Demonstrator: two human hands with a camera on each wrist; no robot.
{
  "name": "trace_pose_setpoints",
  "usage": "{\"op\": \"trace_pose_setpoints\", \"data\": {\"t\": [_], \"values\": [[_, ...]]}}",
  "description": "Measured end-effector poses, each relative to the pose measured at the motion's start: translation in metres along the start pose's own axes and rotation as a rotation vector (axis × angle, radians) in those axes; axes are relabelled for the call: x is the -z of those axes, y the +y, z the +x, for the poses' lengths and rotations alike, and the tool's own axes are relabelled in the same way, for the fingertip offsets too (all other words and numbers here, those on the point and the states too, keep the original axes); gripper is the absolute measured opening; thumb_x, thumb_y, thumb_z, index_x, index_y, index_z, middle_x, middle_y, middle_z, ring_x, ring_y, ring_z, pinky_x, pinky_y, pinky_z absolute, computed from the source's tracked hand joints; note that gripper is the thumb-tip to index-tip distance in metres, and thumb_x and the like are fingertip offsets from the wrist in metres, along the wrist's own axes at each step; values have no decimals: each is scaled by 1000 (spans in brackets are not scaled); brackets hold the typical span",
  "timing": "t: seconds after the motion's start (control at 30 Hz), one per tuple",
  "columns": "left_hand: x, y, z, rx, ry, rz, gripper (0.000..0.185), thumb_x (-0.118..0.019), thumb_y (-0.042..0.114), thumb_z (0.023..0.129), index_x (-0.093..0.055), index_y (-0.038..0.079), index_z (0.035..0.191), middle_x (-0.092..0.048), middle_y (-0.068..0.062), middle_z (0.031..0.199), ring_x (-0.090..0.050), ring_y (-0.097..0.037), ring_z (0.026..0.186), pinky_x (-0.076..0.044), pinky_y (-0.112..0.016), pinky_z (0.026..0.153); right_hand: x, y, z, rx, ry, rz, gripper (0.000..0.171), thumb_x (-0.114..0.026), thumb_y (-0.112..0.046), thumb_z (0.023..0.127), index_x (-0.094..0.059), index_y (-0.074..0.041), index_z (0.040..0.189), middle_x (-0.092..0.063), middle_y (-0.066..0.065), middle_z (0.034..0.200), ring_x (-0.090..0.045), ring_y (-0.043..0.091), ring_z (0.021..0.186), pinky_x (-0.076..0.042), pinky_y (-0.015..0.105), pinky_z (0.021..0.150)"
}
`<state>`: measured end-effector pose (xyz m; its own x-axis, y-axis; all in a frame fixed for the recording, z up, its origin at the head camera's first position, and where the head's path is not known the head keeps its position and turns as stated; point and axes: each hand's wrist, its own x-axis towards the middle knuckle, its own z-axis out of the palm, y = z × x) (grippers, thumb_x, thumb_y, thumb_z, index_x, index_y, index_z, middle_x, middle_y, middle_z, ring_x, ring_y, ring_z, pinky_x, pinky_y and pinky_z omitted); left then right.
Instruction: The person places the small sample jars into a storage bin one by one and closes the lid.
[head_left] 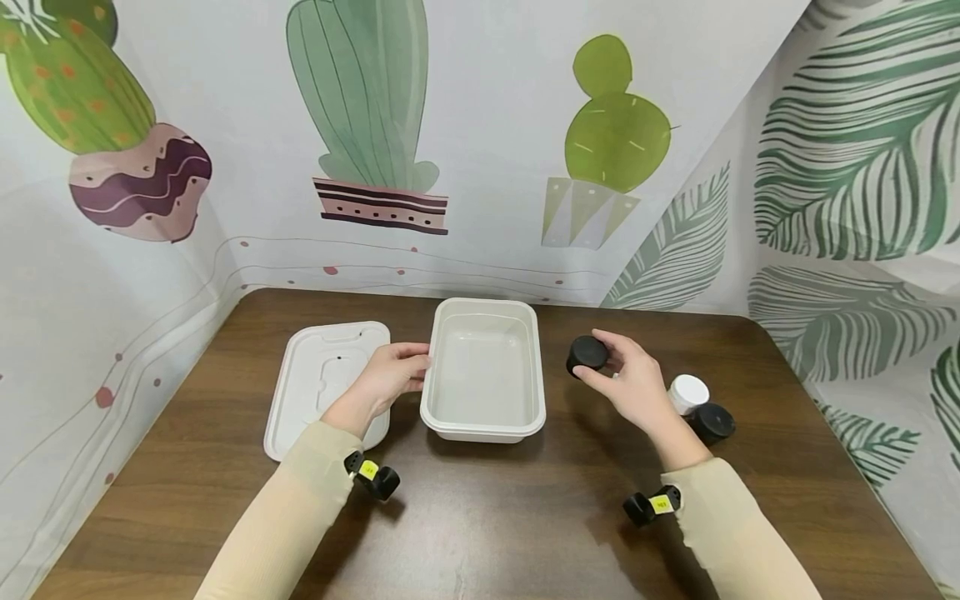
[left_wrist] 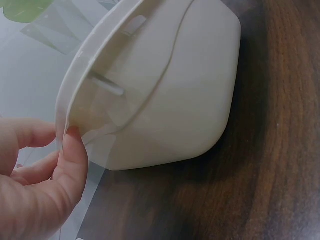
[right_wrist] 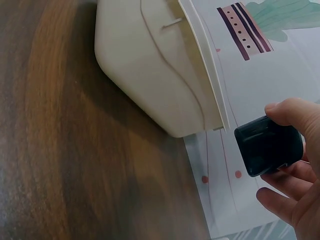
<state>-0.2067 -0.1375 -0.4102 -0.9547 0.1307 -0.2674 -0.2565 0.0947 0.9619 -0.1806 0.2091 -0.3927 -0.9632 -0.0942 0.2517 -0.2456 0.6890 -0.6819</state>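
Observation:
A white rectangular tray [head_left: 442, 408] stands empty in the middle of a brown table. My left hand [head_left: 393, 375] holds its left rim [left_wrist: 67, 95], thumb on the lip and fingers curled at the edge. Its flat white lid [head_left: 311, 375] lies to the left, partly under that hand. My right hand [head_left: 626, 379] holds a small black round jar [head_left: 586, 353] in its fingertips, lifted just right of the tray. In the right wrist view the black jar [right_wrist: 267, 145] sits between thumb and fingers, beside the tray's side wall [right_wrist: 150, 75].
A white-capped jar [head_left: 687, 392] and another black jar [head_left: 712, 421] stand on the table at the right, behind my right wrist. Printed cactus and leaf backdrops wall in the back and both sides. The brown table [head_left: 487, 517] runs toward me in front.

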Motion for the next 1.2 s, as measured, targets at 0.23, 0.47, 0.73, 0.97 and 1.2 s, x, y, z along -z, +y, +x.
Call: {"op": "trace_pose_setpoints", "data": {"t": [0.23,0.47,0.73,0.97,1.2], "values": [[0,0,1,0,3,-9,40,-52,4,94,-46,-10,131,-53,-29,124,-63,-16,83,-54,-23,69,-5,-5,6,27,-1,11,63,-77,-25,79,-52,-3,132,-61,21,119,-65,34,97,-53,47,84],[0,1,0,0,3,-15,40,-52,4,93,-47,-10,130,-54,-27,123,-63,-13,79,-54,-23,69,-10,-10,11,38,3,22,63,-78,-22,77,-52,-3,131,-61,20,118,-65,33,96,-53,46,84],[-1,1,0,5,9,-12,40,-52,4,93,-47,-10,131,-54,-26,122,-63,-14,80,-55,-23,69,-17,-17,14,37,-24,65,64,-78,-24,78,-51,-5,133,-60,20,120,-64,33,100,-53,45,86],[-2,2,-2,4,9,-23,40,-52,4,93,-47,-10,130,-56,-24,119,-63,-14,80,-54,-23,68,-23,-23,18,68,-20,95,64,-78,-19,77,-51,-1,132,-60,22,119,-64,34,101,-53,45,86],[-1,2,-1,8,15,-15,41,-52,5,93,-46,-10,131,-56,-23,119,-63,-13,80,-55,-23,68,-26,-30,24,82,-25,70,63,-77,-21,78,-51,-2,132,-60,20,119,-65,33,99,-53,44,85]]}}
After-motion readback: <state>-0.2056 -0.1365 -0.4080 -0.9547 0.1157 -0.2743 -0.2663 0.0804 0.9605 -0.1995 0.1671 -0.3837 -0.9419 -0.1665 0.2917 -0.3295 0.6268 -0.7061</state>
